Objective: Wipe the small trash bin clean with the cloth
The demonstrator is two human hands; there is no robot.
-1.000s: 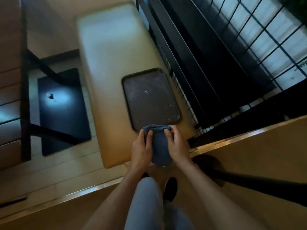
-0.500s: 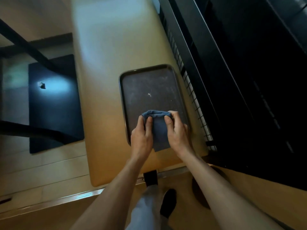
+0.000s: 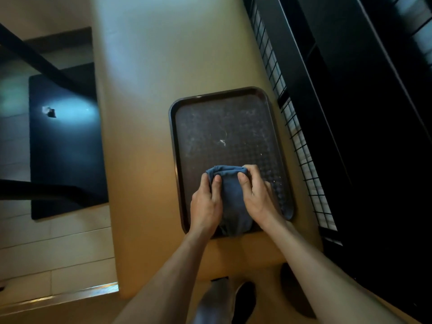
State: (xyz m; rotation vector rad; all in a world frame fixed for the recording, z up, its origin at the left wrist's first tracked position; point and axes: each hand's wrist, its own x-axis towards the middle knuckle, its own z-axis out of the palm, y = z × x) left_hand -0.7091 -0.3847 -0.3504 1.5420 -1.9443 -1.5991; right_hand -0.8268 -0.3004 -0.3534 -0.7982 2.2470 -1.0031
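Beige tabletop [image 3: 145, 90] is holding a dusty dark tray [image 3: 224, 127], and both hands, left hand [image 3: 205, 204] and right hand [image 3: 257, 197], are pinching the folded blue cloth [image 3: 231, 197], now sliding it forward onto the tray (no trash bin showing anywhere), so wiping isn't starting yet.

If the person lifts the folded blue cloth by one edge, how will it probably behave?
The folded blue cloth would likely droop and unfold: it looks soft, its layers bunching between the left hand and right hand. It probably weighs little. On the dark textured plastic tray it may drag rather than slide.
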